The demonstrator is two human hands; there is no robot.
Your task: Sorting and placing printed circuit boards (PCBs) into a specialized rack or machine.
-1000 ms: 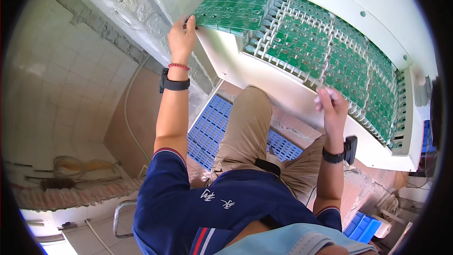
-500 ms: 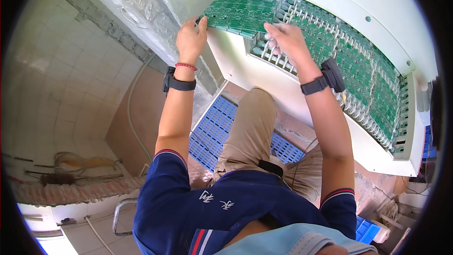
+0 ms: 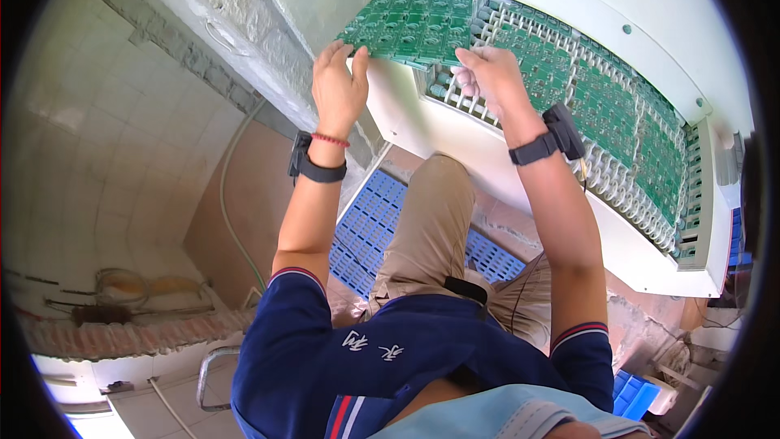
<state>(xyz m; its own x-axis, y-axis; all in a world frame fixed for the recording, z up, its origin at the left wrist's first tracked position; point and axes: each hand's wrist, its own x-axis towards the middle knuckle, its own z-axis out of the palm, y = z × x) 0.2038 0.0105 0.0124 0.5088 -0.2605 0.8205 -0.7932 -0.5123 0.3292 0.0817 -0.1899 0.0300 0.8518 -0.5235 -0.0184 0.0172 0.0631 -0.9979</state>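
Observation:
A green circuit board panel (image 3: 410, 23) lies at the near left end of a white machine, with edges of further boards showing just under its near side. My left hand (image 3: 340, 88) pinches its near left corner between thumb and fingers. At its near right corner, my right hand (image 3: 494, 80) grips the edge with thumb and curled fingers. To the right, more green boards (image 3: 601, 106) lie in the machine's open bed, among rows of white rollers (image 3: 621, 183).
The white machine's side wall (image 3: 406, 114) stands in front of my knees. Blue slatted plastic (image 3: 370, 215) covers part of the floor. A rough concrete pillar (image 3: 244, 8) rises at the left, with a thin hose (image 3: 226, 195) nearby. A blue bin (image 3: 634, 394) sits low at right.
Both hands have come slightly toward me, and the circuit board panel's near edge has moved with them. My right thumb and fingers have closed on its right corner.

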